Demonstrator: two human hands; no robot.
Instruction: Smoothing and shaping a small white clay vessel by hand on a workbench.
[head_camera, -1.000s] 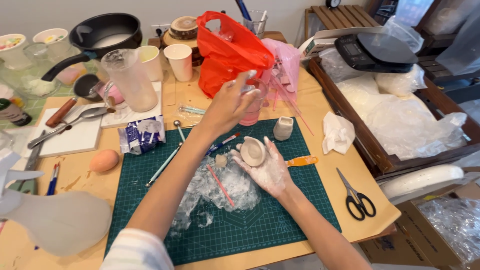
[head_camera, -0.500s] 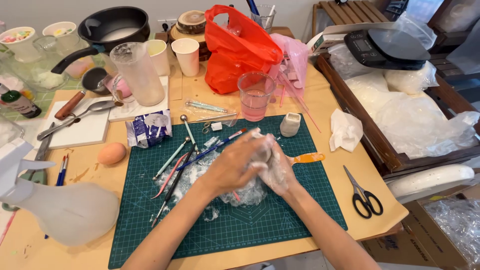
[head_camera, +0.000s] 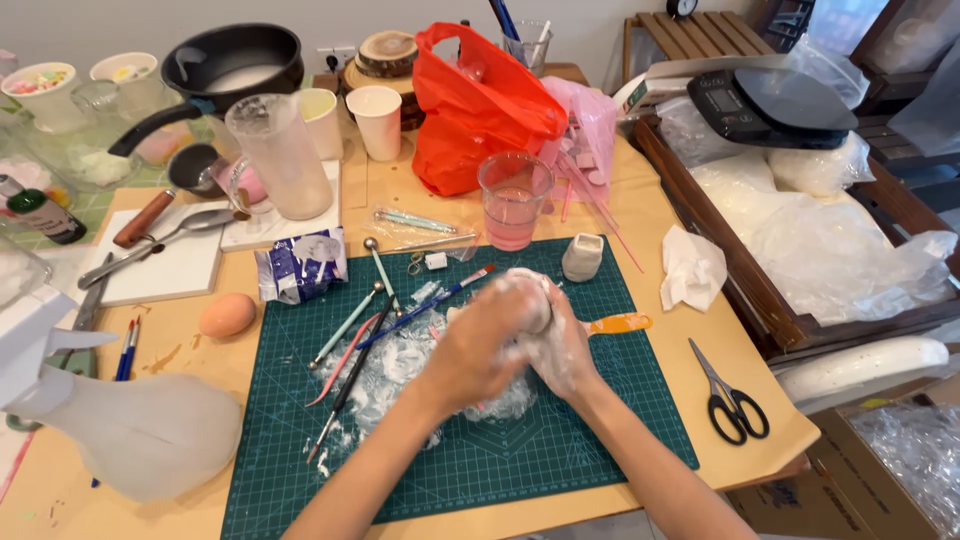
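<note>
Both my hands meet over the green cutting mat (head_camera: 520, 450). My left hand (head_camera: 475, 345) and my right hand (head_camera: 555, 340) are pressed together around a lump of white clay (head_camera: 530, 292), which shows only at the top between the fingers. Both hands are smeared with white. Under them lies crumpled clear plastic wrap (head_camera: 385, 370) dusted with clay. Several modelling tools and a brush (head_camera: 365, 325) lie on the mat just left of my hands. An orange-handled tool (head_camera: 620, 323) sticks out to the right.
A glass of pink water (head_camera: 513, 200) and a small white clay cup (head_camera: 582, 257) stand behind the mat. Black scissors (head_camera: 728, 395) lie at right, a white spray bottle (head_camera: 120, 425) at left. An orange bag (head_camera: 480, 105), pan (head_camera: 235, 65) and jug (head_camera: 280, 155) crowd the back.
My left hand came back from the pink glass and closed with the right hand over the clay. The clay piece, open on my right palm before, is now enclosed.
</note>
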